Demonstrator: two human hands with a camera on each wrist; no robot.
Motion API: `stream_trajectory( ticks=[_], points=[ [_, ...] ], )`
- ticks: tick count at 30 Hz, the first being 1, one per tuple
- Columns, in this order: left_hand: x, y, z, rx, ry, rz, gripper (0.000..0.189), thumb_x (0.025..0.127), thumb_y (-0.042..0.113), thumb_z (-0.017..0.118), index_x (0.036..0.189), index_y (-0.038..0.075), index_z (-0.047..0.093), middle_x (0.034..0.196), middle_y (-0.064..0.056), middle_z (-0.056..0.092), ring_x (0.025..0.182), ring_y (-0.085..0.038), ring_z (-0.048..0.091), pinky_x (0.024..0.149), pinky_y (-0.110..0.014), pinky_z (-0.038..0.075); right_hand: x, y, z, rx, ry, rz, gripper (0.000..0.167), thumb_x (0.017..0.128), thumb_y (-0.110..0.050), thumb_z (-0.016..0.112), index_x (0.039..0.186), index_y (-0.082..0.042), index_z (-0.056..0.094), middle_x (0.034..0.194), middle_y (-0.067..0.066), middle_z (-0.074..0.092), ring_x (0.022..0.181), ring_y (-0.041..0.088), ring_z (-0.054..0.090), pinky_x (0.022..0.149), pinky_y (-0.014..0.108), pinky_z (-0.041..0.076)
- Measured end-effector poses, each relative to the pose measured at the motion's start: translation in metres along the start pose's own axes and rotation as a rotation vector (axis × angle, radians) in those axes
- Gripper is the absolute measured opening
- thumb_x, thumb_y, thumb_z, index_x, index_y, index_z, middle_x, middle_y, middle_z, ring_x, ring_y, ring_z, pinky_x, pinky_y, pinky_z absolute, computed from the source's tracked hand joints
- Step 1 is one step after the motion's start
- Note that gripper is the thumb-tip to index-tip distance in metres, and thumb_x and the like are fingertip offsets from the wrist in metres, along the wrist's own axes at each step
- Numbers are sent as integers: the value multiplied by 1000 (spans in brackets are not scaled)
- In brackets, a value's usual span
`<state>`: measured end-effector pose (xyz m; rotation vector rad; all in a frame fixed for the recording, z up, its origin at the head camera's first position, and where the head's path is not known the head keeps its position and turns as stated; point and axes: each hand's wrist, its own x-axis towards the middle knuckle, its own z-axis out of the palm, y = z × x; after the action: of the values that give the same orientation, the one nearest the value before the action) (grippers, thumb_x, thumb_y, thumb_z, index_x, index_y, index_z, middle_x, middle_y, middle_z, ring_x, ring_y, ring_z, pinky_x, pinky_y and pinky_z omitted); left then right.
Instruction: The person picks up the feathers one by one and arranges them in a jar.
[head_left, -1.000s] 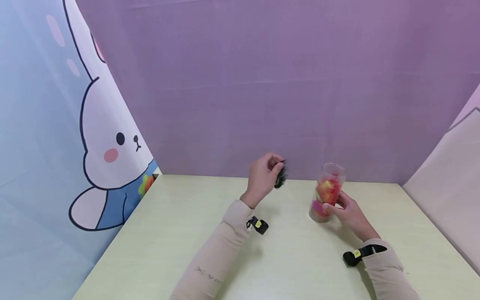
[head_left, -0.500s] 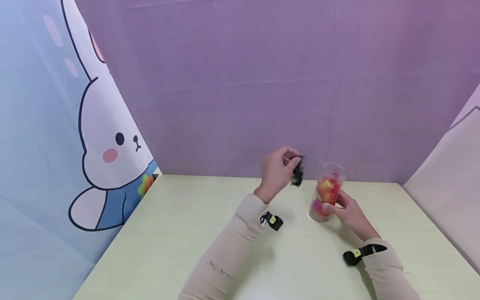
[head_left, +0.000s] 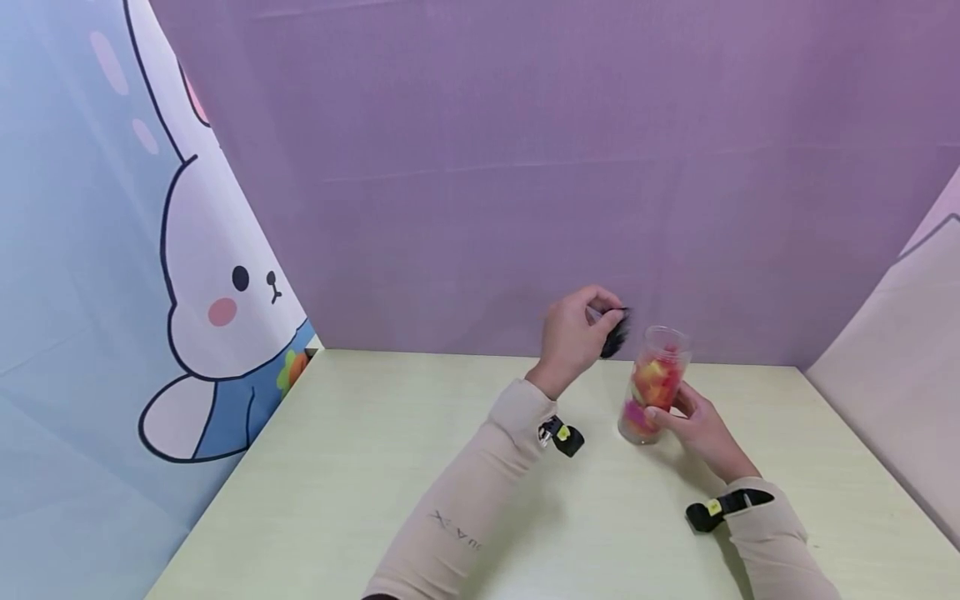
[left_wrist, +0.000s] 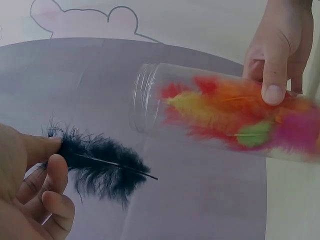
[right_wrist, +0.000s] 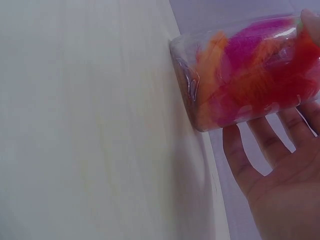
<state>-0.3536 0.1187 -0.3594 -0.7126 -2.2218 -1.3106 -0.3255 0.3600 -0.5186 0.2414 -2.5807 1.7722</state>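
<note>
A dark, fluffy feather (left_wrist: 102,162) is pinched at one end between the thumb and forefinger of my left hand (head_left: 573,333); its bare quill points away from the fingers. To the right stands a clear plastic jar (head_left: 655,387) with a threaded, lidless mouth, slightly tilted in the head view. Red, orange, yellow, green and magenta feathers (left_wrist: 225,112) fill much of it. My right hand (head_left: 701,429) grips the jar's lower side, thumb in front and fingers around behind. The black feather is in the air, left of the jar's mouth and apart from it.
Under both arms lies a pale wooden table (head_left: 337,467). A purple cloth backdrop (head_left: 480,183) rises behind its far edge. On the left hangs a blue rabbit-print curtain (head_left: 75,292), on the right a pale one (head_left: 907,350). Each wrist wears a small black camera.
My left hand has moved right and slightly up with the black feather, coming closer to the jar's mouth. The right hand and the jar have stayed in place.
</note>
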Motion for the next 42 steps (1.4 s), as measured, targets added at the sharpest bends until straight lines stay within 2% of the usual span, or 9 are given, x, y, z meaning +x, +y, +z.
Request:
stream_trajectory(
  ticks=[7,14,23,33,42],
  points=[
    [4,11,6,-57,-26,9,4,97,21,72,100,18,72,88,5,72,60,2,57,54,-15,48,0,0,0,11,-1,8,77,100,-32,68,161,-8,27,161,24,35,150,46,28,115,73,25],
    [8,24,11,-83,-28,19,5,96,20,73,99,17,72,88,5,73,63,4,57,57,-13,48,0,0,2,8,0,11,76,100,-34,67,160,-10,27,159,24,38,148,44,32,113,73,28],
    [14,32,20,-167,-6,51,5,94,13,74,98,12,72,87,0,74,66,7,59,63,-10,50,1,1,4,-15,28,-7,71,100,-34,67,158,-11,33,154,20,46,138,29,44,111,62,36],
    [18,36,26,-181,29,78,7,95,14,73,100,10,72,88,-2,74,69,5,59,69,-8,49,1,2,3,-2,18,-13,75,100,-34,67,160,-9,29,156,23,43,144,40,37,112,68,32],
    [13,33,34,-163,24,37,5,94,13,74,98,11,72,86,0,74,67,7,58,66,-8,48,0,1,4,-3,22,-17,73,99,-33,68,158,-9,31,155,23,44,143,40,38,112,67,33]
  ],
)
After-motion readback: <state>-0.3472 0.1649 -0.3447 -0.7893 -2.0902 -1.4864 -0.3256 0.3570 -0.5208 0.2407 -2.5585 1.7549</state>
